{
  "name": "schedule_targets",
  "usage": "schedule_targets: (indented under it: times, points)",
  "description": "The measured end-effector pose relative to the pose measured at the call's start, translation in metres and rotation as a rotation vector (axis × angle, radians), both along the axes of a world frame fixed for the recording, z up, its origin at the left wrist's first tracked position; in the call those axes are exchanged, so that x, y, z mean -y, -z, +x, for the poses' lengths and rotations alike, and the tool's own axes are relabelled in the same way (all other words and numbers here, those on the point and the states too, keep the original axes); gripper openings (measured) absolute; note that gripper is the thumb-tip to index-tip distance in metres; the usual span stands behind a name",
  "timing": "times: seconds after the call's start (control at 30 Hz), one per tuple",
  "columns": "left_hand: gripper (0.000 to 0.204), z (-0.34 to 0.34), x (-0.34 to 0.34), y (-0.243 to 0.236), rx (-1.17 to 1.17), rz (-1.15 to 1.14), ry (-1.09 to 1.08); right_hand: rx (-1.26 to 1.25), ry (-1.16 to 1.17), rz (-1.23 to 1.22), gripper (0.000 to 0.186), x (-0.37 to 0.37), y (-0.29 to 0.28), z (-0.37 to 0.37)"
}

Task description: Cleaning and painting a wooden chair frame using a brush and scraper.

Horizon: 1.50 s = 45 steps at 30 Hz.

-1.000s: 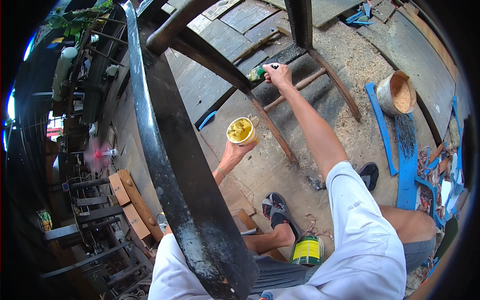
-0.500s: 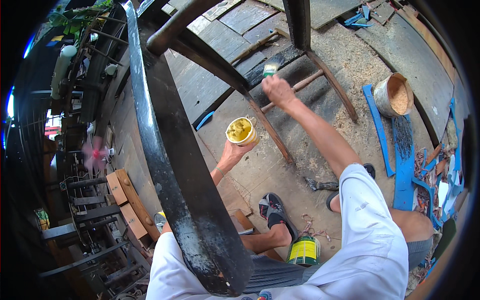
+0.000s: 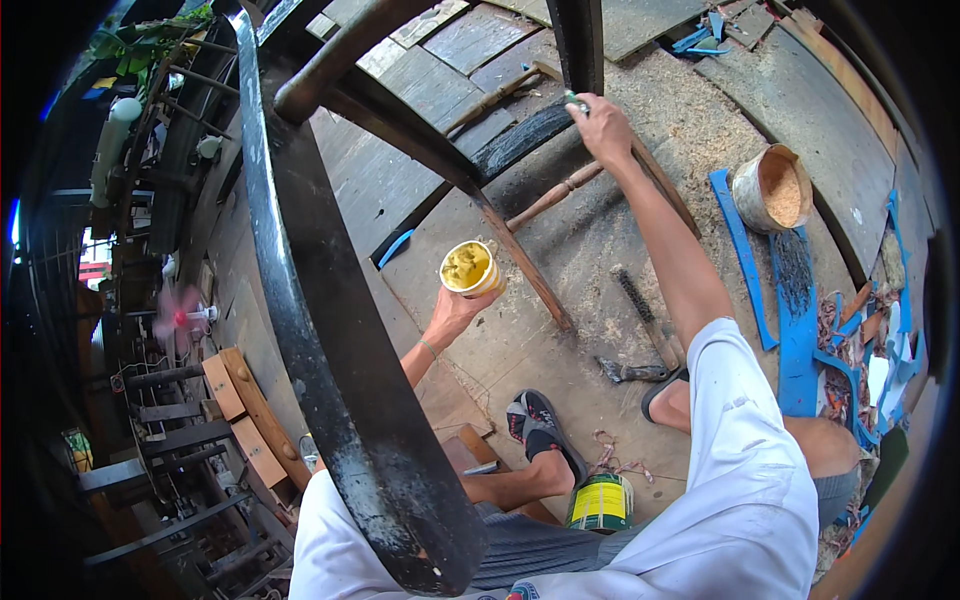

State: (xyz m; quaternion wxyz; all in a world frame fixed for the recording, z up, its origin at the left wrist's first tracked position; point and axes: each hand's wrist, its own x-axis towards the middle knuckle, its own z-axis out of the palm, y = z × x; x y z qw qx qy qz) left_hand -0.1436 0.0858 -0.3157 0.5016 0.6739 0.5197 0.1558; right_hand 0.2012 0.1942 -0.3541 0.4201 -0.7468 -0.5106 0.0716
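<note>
My left hand (image 3: 458, 318) is wrapped round a small white-and-yellow cup (image 3: 470, 268) with a yellow interior and something lumpy inside. My right hand (image 3: 604, 128) grips a paintbrush (image 3: 577, 102) with green on it; its bristles are mostly hidden. The brush is at the far end of a black-coated rail (image 3: 525, 140), by an upright dark post of a wooden furniture frame. Below that rail, a turned spindle (image 3: 555, 197) and the lower legs are bare brown wood. The frame's long dark curved arm (image 3: 345, 330) crosses close in front of me on the left.
A bucket of sawdust (image 3: 775, 190) stands at the right beside blue strips (image 3: 797, 340) and scraps. Near my feet are a green-and-yellow can (image 3: 602, 502), a wire brush (image 3: 640, 305) and a dark tool (image 3: 630, 370). A pink fan (image 3: 182, 316) and stacked furniture are at left.
My right hand has moved the brush right and farther away along the rail to the post. My left hand still holds the cup. The view has shifted slightly, and the wire brush now shows.
</note>
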Motion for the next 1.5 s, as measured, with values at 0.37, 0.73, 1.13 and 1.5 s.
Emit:
schedule_targets:
  times: [0.37,0.73,1.13,1.5]
  points:
    - [0.053,0.02,-0.019,0.006,-0.042,0.035,0.012,0.211,-0.375,0.186,0.02,0.052,-0.007,-0.061]
    - [0.049,0.077,-0.038,-0.001,-0.202,0.402,0.133,-0.628,-0.578,-0.252,0.038,0.136,-0.167,-0.009]
    - [0.048,0.093,-0.031,0.003,-0.156,0.383,0.212,-0.398,-0.628,-0.279,0.029,0.13,-0.136,-0.036]
    - [0.07,0.091,-0.049,-0.005,-0.187,0.259,-0.05,-1.601,-0.026,-0.045,0.024,0.144,-0.055,0.0]
